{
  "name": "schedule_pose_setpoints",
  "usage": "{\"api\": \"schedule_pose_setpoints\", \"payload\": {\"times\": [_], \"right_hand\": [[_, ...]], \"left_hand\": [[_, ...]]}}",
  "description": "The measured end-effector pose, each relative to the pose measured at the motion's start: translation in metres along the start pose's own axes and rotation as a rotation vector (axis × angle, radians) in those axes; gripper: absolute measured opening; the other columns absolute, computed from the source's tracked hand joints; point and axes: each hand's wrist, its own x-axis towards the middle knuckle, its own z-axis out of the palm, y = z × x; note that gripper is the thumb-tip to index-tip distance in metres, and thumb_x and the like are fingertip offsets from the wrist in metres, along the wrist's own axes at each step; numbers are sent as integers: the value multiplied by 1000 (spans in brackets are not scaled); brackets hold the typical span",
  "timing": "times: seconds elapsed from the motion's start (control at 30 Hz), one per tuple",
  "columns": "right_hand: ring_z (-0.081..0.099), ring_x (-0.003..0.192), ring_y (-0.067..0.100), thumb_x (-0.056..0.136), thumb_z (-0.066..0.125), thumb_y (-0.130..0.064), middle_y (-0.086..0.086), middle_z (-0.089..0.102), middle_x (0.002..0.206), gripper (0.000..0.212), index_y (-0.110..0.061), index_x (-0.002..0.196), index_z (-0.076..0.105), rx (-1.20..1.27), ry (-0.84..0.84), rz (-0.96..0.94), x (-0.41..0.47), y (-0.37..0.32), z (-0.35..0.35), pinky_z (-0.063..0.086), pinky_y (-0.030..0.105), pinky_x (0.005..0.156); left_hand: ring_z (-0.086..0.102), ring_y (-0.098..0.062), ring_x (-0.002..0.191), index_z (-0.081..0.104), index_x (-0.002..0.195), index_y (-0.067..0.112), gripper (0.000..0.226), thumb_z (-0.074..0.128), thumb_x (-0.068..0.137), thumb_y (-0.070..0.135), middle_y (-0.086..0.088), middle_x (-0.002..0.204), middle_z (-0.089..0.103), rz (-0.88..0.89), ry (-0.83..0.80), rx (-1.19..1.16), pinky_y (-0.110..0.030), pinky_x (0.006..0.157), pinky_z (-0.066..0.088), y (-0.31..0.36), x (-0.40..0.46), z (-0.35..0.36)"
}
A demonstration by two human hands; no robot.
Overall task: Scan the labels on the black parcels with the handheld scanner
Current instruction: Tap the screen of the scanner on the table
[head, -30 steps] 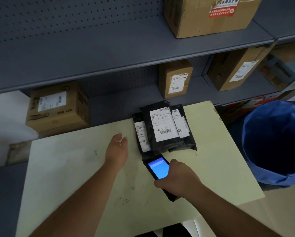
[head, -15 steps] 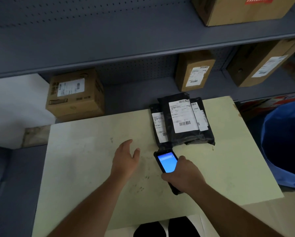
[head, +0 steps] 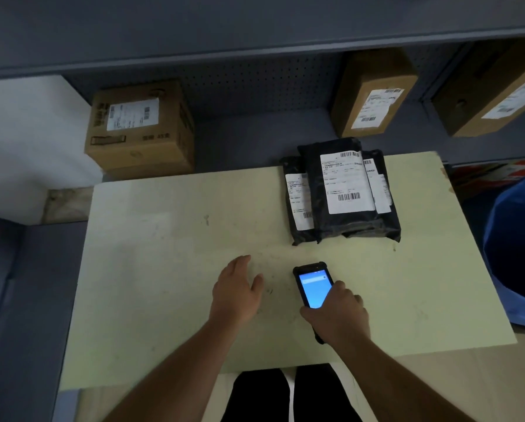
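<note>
Scanner has drawn back toward the near edge since the earlier frames; a clear gap now separates it from the parcels. Head view: right hand [head: 335, 318] wraps the handheld scanner [head: 313, 287], screen lit, nose aimed far and slightly left. Left hand [head: 235, 295] hangs open, holding nothing, over the table [head: 151, 269]. Black parcels [head: 343, 193] lie stacked at the far right, long axes near-to-far, nearer the right hand. Two lower labels are partly covered; scanner's near end hidden by the hand.
</note>
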Motion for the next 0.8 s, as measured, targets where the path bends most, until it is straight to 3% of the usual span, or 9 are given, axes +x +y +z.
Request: {"api": "schedule_pose_setpoints", "payload": {"times": [0.37, 0.8], "right_hand": [[55, 120, 29, 79, 79, -53, 7, 62, 132, 75, -12, 133, 46, 40, 56, 83, 1, 4, 40, 51, 43, 99], [50, 122, 30, 78, 83, -49, 10, 49, 132, 82, -11, 137, 41, 53, 92, 105, 4, 1, 56, 52, 42, 99]], "left_hand": [[44, -25, 144, 45, 153, 18, 56, 54, 101, 36, -3, 158, 48, -17, -51, 64, -43, 117, 37, -23, -17, 21], [49, -27, 140, 51, 147, 17, 51, 59, 99, 30, -5, 151, 54, 34, -15, 84, -45, 113, 41, -38, -21, 22]]}}
